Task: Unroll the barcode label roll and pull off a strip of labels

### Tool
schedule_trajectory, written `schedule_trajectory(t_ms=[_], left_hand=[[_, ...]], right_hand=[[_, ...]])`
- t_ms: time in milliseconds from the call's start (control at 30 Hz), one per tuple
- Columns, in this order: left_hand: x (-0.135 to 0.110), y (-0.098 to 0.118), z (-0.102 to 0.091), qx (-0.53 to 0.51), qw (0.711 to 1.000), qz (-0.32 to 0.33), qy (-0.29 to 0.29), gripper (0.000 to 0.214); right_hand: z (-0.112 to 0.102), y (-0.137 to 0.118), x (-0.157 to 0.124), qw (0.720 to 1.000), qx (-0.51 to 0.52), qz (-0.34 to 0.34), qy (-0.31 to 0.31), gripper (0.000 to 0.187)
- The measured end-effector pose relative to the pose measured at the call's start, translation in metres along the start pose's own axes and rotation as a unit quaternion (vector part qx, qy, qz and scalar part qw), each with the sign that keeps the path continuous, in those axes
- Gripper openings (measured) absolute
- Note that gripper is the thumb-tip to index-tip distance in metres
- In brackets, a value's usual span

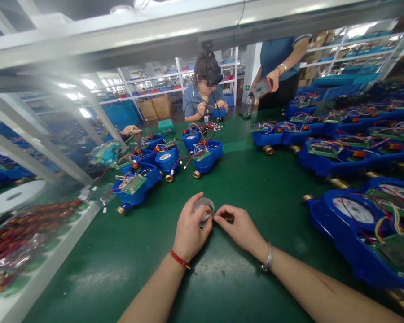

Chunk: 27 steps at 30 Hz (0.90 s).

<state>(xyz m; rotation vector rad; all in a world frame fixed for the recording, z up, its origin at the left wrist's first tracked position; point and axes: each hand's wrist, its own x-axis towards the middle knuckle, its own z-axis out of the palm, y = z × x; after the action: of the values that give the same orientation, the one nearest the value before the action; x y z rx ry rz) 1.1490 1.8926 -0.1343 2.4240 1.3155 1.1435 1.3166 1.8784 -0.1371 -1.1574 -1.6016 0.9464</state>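
Hands together above green bench mat (242, 188), raised off it, fingers almost meeting. L hand (190, 229), red cord at wrist, wrapped round narrow tape roll (204, 205). R hand (239, 226), silver bangle at wrist, pinched at roll's edge, fingertips (218, 216) on rim; free tape end probable, too small to confirm. Small dark bit at R pinch unidentified. Roll located mid-bench, btwn both hands, approx. in line w/ wrists.

Handling assessment: pinch close to rim looks correct for control. L grip appears firm, roll steady. Recommend even tension, wrists low, roll kept away from wiring to avoid snags.

Nearby: group of blue water meters (138, 184) w/ brass end fittings (123, 210), exposed PCBs (133, 184), red/yellow wires, ahead-left of hands. Larger blue meter (343, 237) at R edge, dial showing, wires across. More meters in rows along R side. Plastic bags of red wire (20, 242) on white-edged tray at L. Far end: seated co-worker (202, 96), both hands at small item, detail n/a. Standing person (281, 58) at far R, holding dark handheld device (261, 88).
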Motion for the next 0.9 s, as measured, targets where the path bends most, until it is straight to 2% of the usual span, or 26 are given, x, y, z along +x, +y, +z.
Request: schedule_trajectory(t_ms=[200,400,900], left_hand=[[-0.0012,0.0011,0.0003,-0.066,0.998,-0.023,-0.009,0.01],[0.0013,0.0014,0.0012,-0.104,0.994,-0.042,-0.013,0.011],[0.0036,0.001,0.0033,-0.133,0.99,-0.052,-0.013,0.01]], right_hand=[[-0.0004,0.0015,0.0031,1.0,-0.012,-0.015,0.024,0.005],[-0.0005,0.002,0.0032,1.0,0.001,-0.002,0.029,0.008],[0.0011,0.0089,0.0023,0.999,0.024,0.013,0.036,0.014]])
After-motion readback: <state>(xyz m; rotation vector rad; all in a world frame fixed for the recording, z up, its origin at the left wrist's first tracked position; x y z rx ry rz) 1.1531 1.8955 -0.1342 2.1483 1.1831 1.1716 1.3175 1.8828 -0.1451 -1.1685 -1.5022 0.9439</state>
